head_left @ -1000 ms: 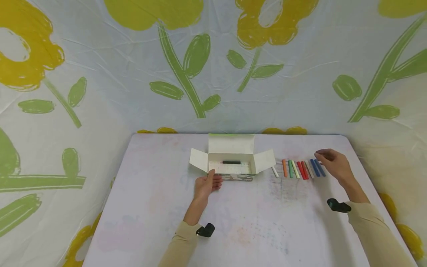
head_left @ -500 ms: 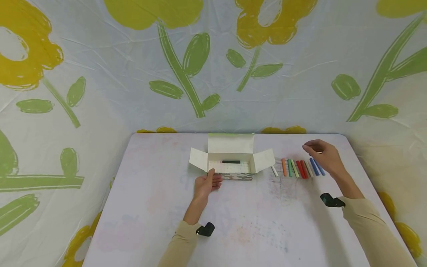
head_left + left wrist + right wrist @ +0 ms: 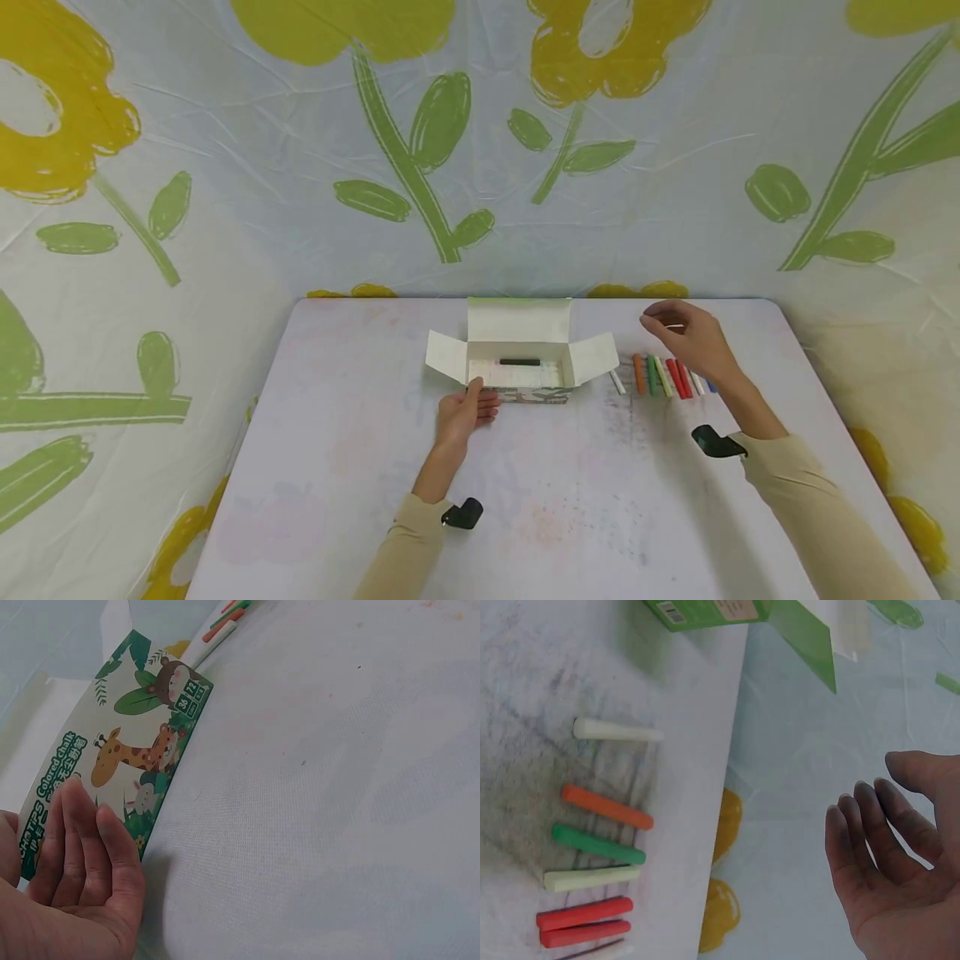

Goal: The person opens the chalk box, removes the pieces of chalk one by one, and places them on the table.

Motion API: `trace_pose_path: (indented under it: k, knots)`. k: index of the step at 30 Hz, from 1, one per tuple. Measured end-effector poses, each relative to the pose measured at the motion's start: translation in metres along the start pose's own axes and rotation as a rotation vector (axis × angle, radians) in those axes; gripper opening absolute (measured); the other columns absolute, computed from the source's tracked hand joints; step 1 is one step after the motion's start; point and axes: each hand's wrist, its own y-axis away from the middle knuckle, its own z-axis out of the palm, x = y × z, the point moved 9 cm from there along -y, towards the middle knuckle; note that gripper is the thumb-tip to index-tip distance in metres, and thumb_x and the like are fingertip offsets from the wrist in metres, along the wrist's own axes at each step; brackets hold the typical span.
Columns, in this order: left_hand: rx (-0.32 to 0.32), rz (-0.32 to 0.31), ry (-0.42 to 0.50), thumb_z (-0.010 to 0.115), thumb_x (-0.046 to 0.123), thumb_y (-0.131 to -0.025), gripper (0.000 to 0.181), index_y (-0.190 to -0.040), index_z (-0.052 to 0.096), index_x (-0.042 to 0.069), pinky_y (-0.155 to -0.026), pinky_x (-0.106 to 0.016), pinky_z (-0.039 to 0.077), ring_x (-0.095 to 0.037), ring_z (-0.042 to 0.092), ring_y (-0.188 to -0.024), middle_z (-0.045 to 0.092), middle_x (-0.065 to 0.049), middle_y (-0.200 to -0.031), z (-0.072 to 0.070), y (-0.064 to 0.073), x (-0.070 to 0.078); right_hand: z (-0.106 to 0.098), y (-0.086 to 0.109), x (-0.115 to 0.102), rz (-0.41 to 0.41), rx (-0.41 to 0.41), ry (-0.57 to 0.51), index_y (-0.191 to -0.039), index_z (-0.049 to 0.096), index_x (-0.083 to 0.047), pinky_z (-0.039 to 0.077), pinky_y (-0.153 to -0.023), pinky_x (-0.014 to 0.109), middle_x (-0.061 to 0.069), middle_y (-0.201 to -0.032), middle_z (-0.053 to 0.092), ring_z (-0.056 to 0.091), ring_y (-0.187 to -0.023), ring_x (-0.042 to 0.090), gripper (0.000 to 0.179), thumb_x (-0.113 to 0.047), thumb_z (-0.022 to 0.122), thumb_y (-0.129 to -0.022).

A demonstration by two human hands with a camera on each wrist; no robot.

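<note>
My left hand grips the front left corner of an open chalk box, its thumb over the rim and fingers along the printed front. Inside the box, a black chalk stick lies across rows of pale sticks. Held in the air above the row of chalk, my right hand carries nothing; its loosely bent fingers look smudged dark in the right wrist view. Below it lie a white chalk, an orange chalk, a green chalk, a pale yellow chalk and two red chalks. The hand mostly hides the blue ones.
The box's white lid stands up at the back, with side flaps spread outward. Dark chalk smears mark the white table. A flower-printed cloth hangs close behind the table and along its sides.
My right hand has moved left and farther back from the blue chalks, and its forearm now covers most of them. My left hand and the box have stayed put.
</note>
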Motion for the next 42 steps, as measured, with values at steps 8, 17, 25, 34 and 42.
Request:
trace_pose_path:
  k: [8,17,25,34,42]
  knots:
    - [0.009,-0.008,-0.003,0.060,0.032,-0.103,0.046,-0.098,0.074,-0.012,-0.065,-0.023,0.059,-0.009,0.068,-0.064,0.077,-0.014,-0.086,0.000,0.000,0.003,0.027,-0.008,-0.023,-0.060,-0.024,-0.051,-0.117,0.066,0.004,0.044,-0.079,0.002,0.022,-0.111,0.070,0.067,-0.100,0.040,0.027,-0.018,0.066,-0.102]
    - [0.010,-0.012,0.011,0.060,0.032,-0.103,0.046,-0.098,0.074,-0.012,-0.064,-0.023,0.059,-0.009,0.067,-0.063,0.076,-0.012,-0.084,0.000,-0.001,0.002,0.049,-0.013,-0.045,-0.185,0.009,-0.060,-0.111,0.068,0.004,0.049,-0.078,0.012,0.018,-0.101,0.071,0.067,-0.090,0.034,0.018,-0.009,0.069,-0.099]
    - [0.007,-0.009,-0.008,0.060,0.034,-0.104,0.047,-0.098,0.074,-0.011,-0.066,-0.025,0.060,-0.010,0.068,-0.065,0.077,-0.013,-0.086,0.000,0.000,0.002,0.055,-0.018,-0.063,-0.285,0.058,-0.024,-0.109,0.067,0.007,0.056,-0.077,0.050,0.019,-0.099,0.071,0.067,-0.089,0.033,0.017,-0.003,0.071,-0.096]
    - [0.002,0.007,0.004,0.060,0.032,-0.103,0.046,-0.098,0.074,-0.011,-0.063,-0.022,0.059,-0.009,0.068,-0.064,0.077,-0.014,-0.085,-0.002,0.001,0.002,0.076,-0.024,-0.073,-0.261,-0.005,-0.071,-0.111,0.067,0.008,0.058,-0.080,0.052,0.019,-0.100,0.071,0.068,-0.090,0.034,0.018,-0.002,0.071,-0.096]
    - [-0.012,0.002,0.015,0.059,0.031,-0.104,0.045,-0.096,0.074,-0.011,-0.063,-0.023,0.059,-0.010,0.068,-0.063,0.076,-0.010,-0.081,-0.002,0.004,0.002,0.113,-0.021,-0.079,-0.257,-0.091,-0.116,-0.110,0.067,0.007,0.059,-0.082,0.053,0.019,-0.099,0.071,0.069,-0.092,0.035,0.018,-0.001,0.072,-0.095]
